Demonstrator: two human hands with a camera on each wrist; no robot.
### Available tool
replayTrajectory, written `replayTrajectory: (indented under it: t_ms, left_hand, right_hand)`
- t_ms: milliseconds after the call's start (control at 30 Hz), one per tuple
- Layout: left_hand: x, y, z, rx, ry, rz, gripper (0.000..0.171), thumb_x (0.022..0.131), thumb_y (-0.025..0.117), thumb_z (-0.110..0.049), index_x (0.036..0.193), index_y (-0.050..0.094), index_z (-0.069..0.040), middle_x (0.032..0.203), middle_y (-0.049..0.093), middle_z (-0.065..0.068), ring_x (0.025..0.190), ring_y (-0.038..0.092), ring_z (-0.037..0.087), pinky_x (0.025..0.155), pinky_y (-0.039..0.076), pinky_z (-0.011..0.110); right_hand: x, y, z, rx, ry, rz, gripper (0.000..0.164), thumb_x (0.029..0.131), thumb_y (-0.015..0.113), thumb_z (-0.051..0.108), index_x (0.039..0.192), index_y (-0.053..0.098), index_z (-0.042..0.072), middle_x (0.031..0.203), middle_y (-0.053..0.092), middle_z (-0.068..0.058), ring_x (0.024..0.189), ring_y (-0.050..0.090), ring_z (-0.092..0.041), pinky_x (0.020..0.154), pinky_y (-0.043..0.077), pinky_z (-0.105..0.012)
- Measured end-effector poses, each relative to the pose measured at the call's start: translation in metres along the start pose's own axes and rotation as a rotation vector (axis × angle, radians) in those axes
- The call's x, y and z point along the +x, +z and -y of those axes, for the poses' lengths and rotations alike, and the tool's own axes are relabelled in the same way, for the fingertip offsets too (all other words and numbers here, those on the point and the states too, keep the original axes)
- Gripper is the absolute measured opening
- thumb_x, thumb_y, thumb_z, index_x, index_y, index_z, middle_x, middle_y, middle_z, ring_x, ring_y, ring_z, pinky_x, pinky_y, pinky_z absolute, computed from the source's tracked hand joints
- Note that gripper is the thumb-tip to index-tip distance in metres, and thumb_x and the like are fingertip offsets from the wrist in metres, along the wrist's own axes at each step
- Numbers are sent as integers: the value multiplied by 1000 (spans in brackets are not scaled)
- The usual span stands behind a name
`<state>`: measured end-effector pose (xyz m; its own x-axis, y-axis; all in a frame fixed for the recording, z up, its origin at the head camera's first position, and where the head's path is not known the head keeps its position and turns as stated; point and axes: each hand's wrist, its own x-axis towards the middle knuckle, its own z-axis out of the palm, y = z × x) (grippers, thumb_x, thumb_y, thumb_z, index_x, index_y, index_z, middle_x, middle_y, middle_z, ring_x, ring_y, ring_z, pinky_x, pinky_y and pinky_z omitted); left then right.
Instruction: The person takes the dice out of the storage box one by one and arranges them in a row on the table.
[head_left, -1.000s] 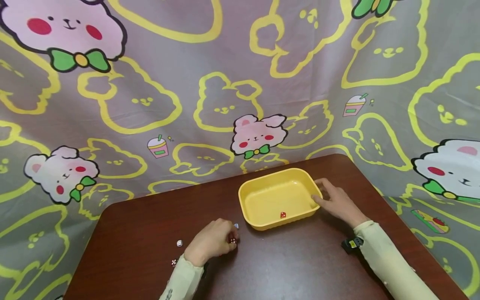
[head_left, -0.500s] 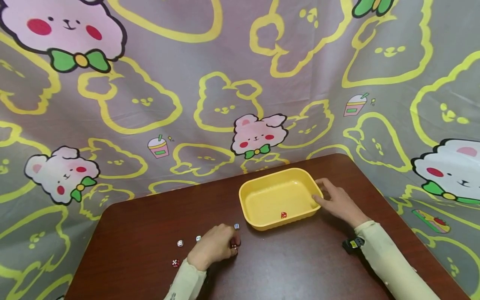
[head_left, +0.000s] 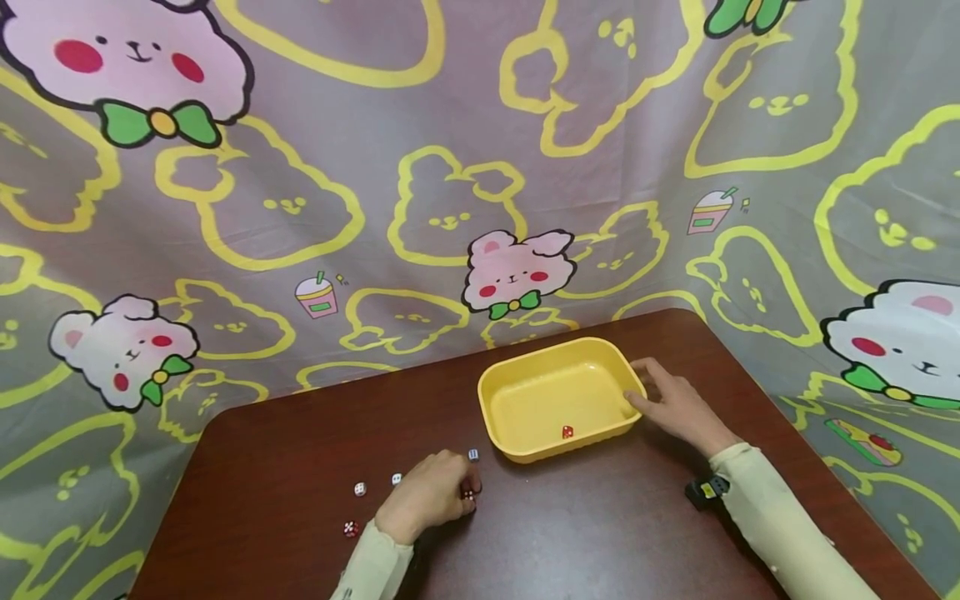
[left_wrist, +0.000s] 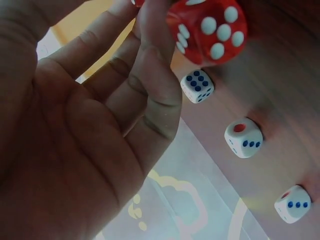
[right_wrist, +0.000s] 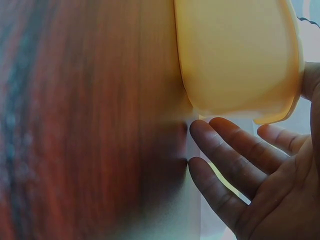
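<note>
My left hand (head_left: 429, 493) is low over the table, its fingertips and thumb around a red die (head_left: 469, 495). Close by the same fingers, the left wrist view shows a large red die (left_wrist: 207, 30) with white pips, partly hidden by a finger. Beyond it stand white dice: one with a six (left_wrist: 197, 86), another (left_wrist: 243, 137) and a third (left_wrist: 292, 204). My right hand (head_left: 678, 408) holds the right end of a yellow tray (head_left: 517, 450), thumb over the rim. In the right wrist view the other fingers (right_wrist: 225, 155) spread along the tray's outside. One red die (head_left: 567, 432) lies inside the tray.
Another red die (head_left: 351, 528) lies left of my left wrist. The dark wooden table (head_left: 300, 433) has rounded corners. A patterned curtain (head_left: 420, 192) hangs right behind it and along the right side.
My left hand has shifted slightly right and toward me, and the red die at its fingertips has moved with it. A white die behind the hand has come into view. The right hand and tray stay put.
</note>
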<state>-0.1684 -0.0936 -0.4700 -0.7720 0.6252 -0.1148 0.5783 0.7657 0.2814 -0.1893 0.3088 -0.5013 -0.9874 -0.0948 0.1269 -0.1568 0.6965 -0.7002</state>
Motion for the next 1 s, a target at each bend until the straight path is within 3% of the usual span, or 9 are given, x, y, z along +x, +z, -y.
replayTrajectory:
  t_ms: [333, 633, 1000]
  left_hand:
    - [2, -7, -2, -46, 11, 7, 23, 66, 85, -44, 73, 71, -27, 66, 64, -15, 56, 50, 0, 55, 43, 21]
    - [5, -27, -6, -73, -19, 41, 13, 73, 81, -39, 73, 70, -32, 59, 57, -18, 51, 50, 0, 52, 41, 22]
    - [9, -41, -6, -57, 0, 41, 12, 77, 78, -37, 78, 70, -30, 65, 59, -18, 55, 51, 1, 55, 42, 22]
  right_hand:
    - [-1, -1, 0, -3, 12, 6, 47, 92, 64, 32, 132, 46, 14, 115, 68, -10, 101, 68, -25, 79, 52, -38]
    - [0, -1, 1, -8, 9, 1, 47, 92, 64, 32, 132, 47, 15, 115, 68, -10, 101, 68, -25, 80, 52, -39]
    - [1, -1, 0, -2, 4, -1, 47, 92, 65, 33, 131, 47, 16, 116, 69, -10, 101, 68, -25, 79, 52, -38]
